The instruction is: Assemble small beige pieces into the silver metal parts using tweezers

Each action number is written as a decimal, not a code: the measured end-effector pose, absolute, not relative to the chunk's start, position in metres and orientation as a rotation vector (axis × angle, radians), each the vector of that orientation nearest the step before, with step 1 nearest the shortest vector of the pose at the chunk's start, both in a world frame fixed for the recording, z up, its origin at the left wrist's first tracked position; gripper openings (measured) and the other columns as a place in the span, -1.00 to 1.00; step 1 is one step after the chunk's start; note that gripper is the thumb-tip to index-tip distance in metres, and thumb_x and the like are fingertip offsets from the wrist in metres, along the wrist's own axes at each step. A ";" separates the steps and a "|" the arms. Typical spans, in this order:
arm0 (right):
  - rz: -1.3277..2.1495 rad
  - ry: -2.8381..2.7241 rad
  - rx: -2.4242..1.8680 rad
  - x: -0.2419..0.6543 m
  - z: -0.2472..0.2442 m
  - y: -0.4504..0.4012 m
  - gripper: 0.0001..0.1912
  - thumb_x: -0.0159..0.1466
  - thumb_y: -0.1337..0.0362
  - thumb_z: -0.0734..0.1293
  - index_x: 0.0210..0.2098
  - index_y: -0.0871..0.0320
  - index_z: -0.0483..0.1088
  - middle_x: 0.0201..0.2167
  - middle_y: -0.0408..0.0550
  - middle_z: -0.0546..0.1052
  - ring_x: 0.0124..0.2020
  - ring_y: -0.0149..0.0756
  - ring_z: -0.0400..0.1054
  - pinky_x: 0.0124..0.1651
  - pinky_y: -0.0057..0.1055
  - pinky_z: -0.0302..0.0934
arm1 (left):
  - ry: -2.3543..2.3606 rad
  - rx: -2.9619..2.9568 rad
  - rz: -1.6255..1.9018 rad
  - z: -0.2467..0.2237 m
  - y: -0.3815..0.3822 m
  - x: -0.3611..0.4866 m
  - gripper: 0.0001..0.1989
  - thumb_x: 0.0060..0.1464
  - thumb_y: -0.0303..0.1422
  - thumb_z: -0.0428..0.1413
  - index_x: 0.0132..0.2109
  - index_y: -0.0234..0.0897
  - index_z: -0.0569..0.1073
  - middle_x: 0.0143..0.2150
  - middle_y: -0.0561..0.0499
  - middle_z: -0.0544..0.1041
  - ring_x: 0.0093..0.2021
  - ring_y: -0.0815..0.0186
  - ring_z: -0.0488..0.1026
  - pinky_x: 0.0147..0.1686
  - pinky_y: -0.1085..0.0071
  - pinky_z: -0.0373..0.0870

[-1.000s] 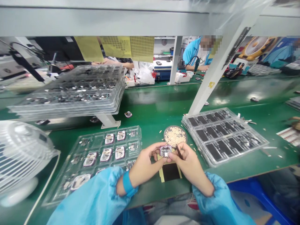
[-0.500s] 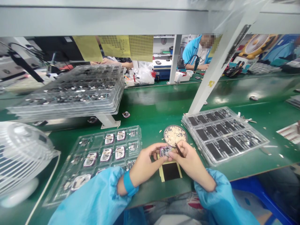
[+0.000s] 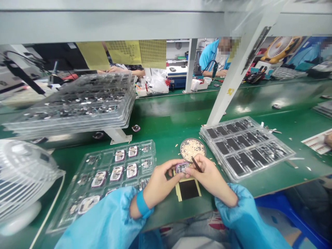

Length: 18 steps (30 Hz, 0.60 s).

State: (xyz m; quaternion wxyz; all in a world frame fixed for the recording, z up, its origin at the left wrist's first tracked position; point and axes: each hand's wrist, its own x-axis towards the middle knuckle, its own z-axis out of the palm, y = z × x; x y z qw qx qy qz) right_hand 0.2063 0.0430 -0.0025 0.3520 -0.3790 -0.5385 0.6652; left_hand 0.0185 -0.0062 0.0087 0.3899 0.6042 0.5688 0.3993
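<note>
My left hand (image 3: 164,180) pinches a small purple-rimmed device part (image 3: 182,167) at its left side, over the bench. My right hand (image 3: 207,174) has a dark thin tool (image 3: 197,164) between thumb and index finger, its fingertips touching the part's right side. Just beyond the hands is a round dish (image 3: 193,149) of tiny pale pieces. Below them lies a black pad (image 3: 190,190) with yellow edges. A clear tray (image 3: 109,162) to the left carries several purple-rimmed parts.
On the right lies a stack of clear trays (image 3: 246,148) with black rectangular pieces. A white fan (image 3: 24,180) stands at the left, below a raised tray stack (image 3: 75,100). A slanted white post (image 3: 228,88) rises beyond the dish. Other people sit across the bench.
The camera view has shifted slightly, so the background sits a little further left. The part between my hands appears tilted a bit more. Both hands keep their hold.
</note>
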 end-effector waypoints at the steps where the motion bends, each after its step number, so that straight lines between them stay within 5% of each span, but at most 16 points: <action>1: 1.702 -1.411 -0.987 0.206 -0.003 0.042 -0.55 0.16 0.01 0.50 -0.39 0.10 0.18 -0.47 -0.15 0.53 -0.35 -0.22 0.50 -0.19 -0.31 0.38 | 1.451 1.530 1.024 0.009 -0.006 0.019 -0.68 0.14 -0.36 0.23 0.06 -0.14 0.58 -0.08 0.00 0.63 -0.31 0.25 0.44 -0.28 0.36 0.38; 5: 1.453 -1.489 -1.081 0.205 -0.007 0.037 -0.65 0.21 0.07 0.47 -0.32 0.10 0.24 -0.47 -0.21 0.43 -0.42 -0.35 0.38 -0.34 -0.44 0.27 | 1.315 1.290 1.108 0.007 -0.006 0.021 -0.64 0.08 -0.36 0.29 0.05 -0.19 0.56 -0.03 -0.05 0.63 -0.14 0.20 0.54 -0.11 0.33 0.47; 8: 1.375 -1.505 -1.070 0.202 -0.008 0.034 -0.70 0.19 0.18 0.47 -0.17 0.10 0.33 -0.31 -0.14 0.49 -0.29 -0.32 0.40 -0.24 -0.44 0.28 | 1.149 1.072 1.132 0.007 -0.006 0.024 -0.60 0.05 -0.35 0.33 0.05 -0.26 0.53 -0.03 -0.11 0.63 -0.04 0.18 0.57 0.02 0.30 0.49; 18: 1.460 -1.434 -1.049 0.199 -0.005 0.035 -0.67 0.14 0.20 0.48 -0.12 0.15 0.46 -0.23 -0.06 0.56 -0.22 -0.25 0.46 -0.14 -0.36 0.34 | 1.119 1.045 1.159 0.010 -0.006 0.025 -0.58 0.04 -0.33 0.36 0.04 -0.31 0.52 -0.02 -0.16 0.63 -0.03 0.18 0.58 0.02 0.34 0.50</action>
